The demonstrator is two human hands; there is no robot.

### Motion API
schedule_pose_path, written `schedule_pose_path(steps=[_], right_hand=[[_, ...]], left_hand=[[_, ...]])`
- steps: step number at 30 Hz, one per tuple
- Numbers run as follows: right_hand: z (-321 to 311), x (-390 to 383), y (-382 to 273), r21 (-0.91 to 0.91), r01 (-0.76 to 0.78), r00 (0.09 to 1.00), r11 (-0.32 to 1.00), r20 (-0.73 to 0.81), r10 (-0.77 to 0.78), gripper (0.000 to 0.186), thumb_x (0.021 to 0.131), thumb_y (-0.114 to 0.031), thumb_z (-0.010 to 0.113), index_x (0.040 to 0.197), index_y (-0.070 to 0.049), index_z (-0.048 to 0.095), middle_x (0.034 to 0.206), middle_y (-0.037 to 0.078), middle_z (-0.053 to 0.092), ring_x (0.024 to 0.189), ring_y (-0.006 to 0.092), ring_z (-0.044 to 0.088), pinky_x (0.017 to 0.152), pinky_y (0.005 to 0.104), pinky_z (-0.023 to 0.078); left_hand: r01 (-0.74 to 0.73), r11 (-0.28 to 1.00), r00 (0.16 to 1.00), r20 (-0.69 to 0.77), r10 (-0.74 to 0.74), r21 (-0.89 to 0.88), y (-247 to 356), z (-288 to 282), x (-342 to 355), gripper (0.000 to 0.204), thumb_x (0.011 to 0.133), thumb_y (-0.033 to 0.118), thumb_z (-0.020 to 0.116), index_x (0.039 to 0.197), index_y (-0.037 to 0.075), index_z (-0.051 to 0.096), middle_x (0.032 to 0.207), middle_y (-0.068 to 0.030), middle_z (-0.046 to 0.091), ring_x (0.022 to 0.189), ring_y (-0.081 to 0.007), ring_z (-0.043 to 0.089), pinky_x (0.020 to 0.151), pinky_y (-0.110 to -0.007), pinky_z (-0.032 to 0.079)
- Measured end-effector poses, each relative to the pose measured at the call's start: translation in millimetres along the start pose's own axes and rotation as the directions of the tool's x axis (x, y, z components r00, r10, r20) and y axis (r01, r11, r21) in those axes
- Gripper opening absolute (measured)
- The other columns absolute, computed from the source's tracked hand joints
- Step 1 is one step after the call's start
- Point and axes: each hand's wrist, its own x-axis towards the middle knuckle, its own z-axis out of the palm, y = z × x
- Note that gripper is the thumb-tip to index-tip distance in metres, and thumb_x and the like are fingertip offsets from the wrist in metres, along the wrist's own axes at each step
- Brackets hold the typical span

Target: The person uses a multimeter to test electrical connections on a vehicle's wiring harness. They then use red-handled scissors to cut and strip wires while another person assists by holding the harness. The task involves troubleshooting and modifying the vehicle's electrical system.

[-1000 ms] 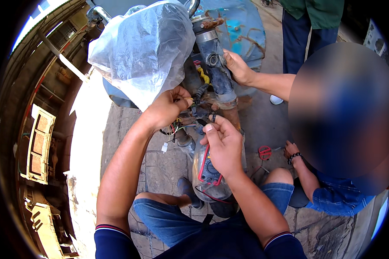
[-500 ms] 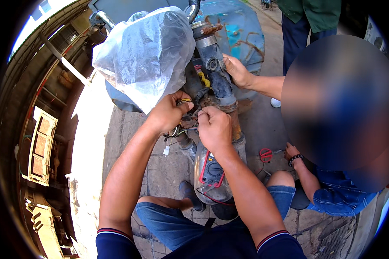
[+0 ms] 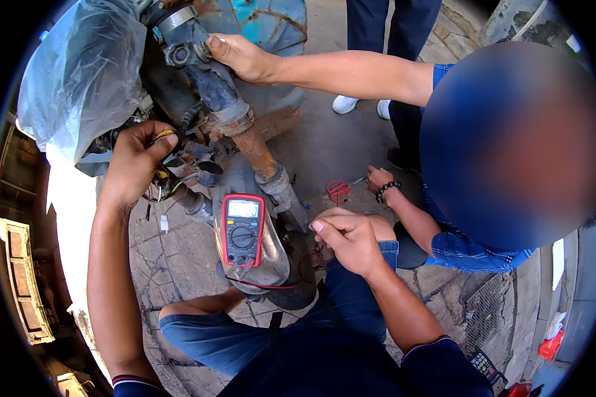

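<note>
My left hand (image 3: 139, 155) is closed in a pinch on a small yellow piece (image 3: 163, 134) beside a bundle of thin wires (image 3: 162, 178); its exact kind is not clear. A white connector (image 3: 164, 223) dangles below the wires. My right hand (image 3: 351, 241) is raised over my knee with thumb and fingers pinched together; what they hold, if anything, cannot be made out. Between my hands a red-edged multimeter (image 3: 243, 228) lies face up on a rounded metal fender (image 3: 271, 261), its screen lit. Its leads run from its lower end.
A co-worker's hand (image 3: 248, 58) grips the worn fork tube (image 3: 212, 86); their other hand (image 3: 381, 180) is low beside red-handled scissors (image 3: 338, 191). Clear plastic (image 3: 79, 79) covers the vehicle's front at left. Another person's legs (image 3: 391, 26) stand behind. Paving (image 3: 172, 264) lies below.
My right hand has left the wires and moved down and right toward my knee, uncovering the multimeter. My left hand still pinches the yellow piece. The view has swung right.
</note>
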Motion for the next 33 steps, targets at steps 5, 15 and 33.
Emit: schedule_pose_path(steps=[5,15,33], right_hand=[[-23.7,-16.2,34.7,0.015,-0.21,0.976,0.977,-0.051,0.211,0.019,0.1,-0.009,0.071,0.095,0.008,0.077,0.088,0.008,0.071,0.071,0.0117,0.066,0.063,0.0278,0.052],[-51.9,100.3,126.7,-0.325,-0.52,0.833,0.79,0.012,0.554,0.019,0.09,0.002,0.066,0.105,0.004,0.078,0.075,0.013,0.075,0.059,0.0155,0.07,0.058,0.0311,0.057],[-90.6,110.1,169.3,-0.778,-0.148,0.963,0.611,0.027,0.267,0.028,0.082,-0.002,0.066,0.106,-0.011,0.076,0.112,0.02,0.071,0.108,0.0419,0.07,0.093,0.049,0.056]], left_hand=[[0.0,0.999,1.0,-0.001,0.0,-0.036,-13.4,1.2,2.6,0.016,0.099,0.009,0.071,0.105,-0.006,0.071,0.092,-0.002,0.071,0.082,-0.0077,0.06,0.078,-0.025,0.048],[0.022,1.0,1.0,0.019,-0.022,0.004,-16.7,-1.3,5.3,0.019,0.1,0.014,0.068,0.107,-0.003,0.069,0.092,0.0,0.069,0.08,-0.0058,0.059,0.076,-0.023,0.047],[0.008,1.0,0.999,0.05,-0.01,0.028,-14.1,-10.0,7.3,0.021,0.096,0.016,0.074,0.106,-0.002,0.071,0.095,-0.0021,0.069,0.088,-0.011,0.061,0.081,-0.029,0.048]])
